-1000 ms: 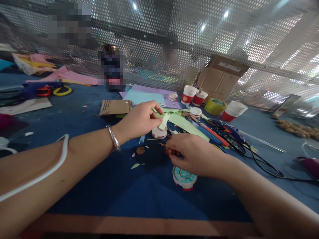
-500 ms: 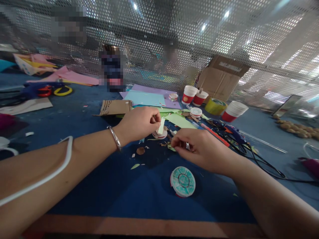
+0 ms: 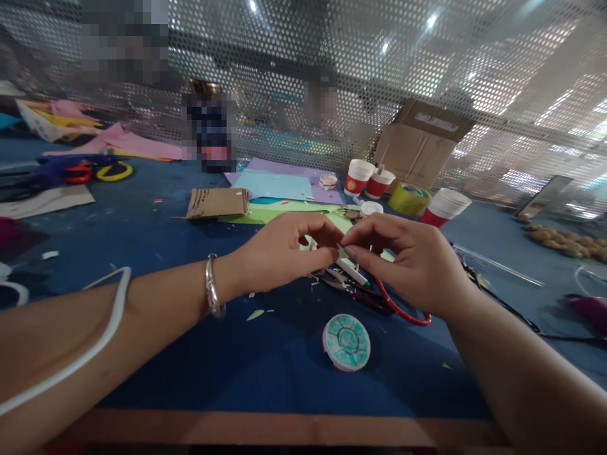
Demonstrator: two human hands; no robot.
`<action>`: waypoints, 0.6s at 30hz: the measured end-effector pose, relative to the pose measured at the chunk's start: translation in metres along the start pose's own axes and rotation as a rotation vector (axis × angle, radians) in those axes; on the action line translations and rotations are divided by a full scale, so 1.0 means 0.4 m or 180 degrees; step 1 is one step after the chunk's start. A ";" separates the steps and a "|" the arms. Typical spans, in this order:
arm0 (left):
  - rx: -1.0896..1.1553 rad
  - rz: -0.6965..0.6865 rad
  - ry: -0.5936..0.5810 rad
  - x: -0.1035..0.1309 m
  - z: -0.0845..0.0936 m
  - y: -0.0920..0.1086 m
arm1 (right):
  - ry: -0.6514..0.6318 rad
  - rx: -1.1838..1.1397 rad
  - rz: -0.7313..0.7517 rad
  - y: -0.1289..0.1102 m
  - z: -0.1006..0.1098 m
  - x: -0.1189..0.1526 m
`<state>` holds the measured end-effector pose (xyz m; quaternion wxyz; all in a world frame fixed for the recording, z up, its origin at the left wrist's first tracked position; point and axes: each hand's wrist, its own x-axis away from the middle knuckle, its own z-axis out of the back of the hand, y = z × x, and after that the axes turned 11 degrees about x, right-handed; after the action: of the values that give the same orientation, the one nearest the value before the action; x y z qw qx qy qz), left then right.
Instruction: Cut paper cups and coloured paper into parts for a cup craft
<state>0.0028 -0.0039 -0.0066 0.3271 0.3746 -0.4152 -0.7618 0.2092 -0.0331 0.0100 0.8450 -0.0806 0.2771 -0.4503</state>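
Observation:
My left hand (image 3: 294, 253) and my right hand (image 3: 405, 262) meet over the middle of the table, thumb and forefinger pinched on each. Their fingertips touch or nearly touch; whatever they pinch is too small or hidden to make out. Below them lie scissors with a red handle (image 3: 405, 315) and a white pen-like stick (image 3: 353, 273) with a green end, among paper scraps. Nearer to me, a round cut-off cup bottom (image 3: 348, 341), coloured teal with dark lines, rests tilted on the blue tabletop.
Behind my hands lie coloured paper sheets (image 3: 275, 184) and a corrugated cardboard piece (image 3: 218, 203). Paper cups (image 3: 358, 178), yellow tape (image 3: 408, 198) and a cardboard box (image 3: 417, 145) stand at the back right. Yellow-handled scissors (image 3: 114, 171) lie left. A perforated metal screen (image 3: 275, 82) rises behind.
My right hand has risen from the scraps to meet my left fingertips. The pale green strip in my left hand no longer shows clearly. The red-handled scissors have come into view below.

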 end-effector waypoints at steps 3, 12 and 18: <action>0.0304 0.0219 -0.0062 0.000 -0.007 -0.009 | 0.0032 -0.0080 -0.0096 0.005 -0.001 0.001; 0.1147 0.0712 0.0601 -0.003 -0.015 -0.041 | -0.0899 0.0473 -0.0156 0.041 0.036 -0.002; 0.1713 0.0677 0.0777 -0.005 -0.010 -0.054 | -0.1779 0.1194 0.0014 0.019 0.010 0.020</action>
<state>0.0031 0.0057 -0.0267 0.3416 0.4909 -0.5964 -0.5354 0.2202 -0.0355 0.0073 0.8893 -0.0434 -0.0528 -0.4521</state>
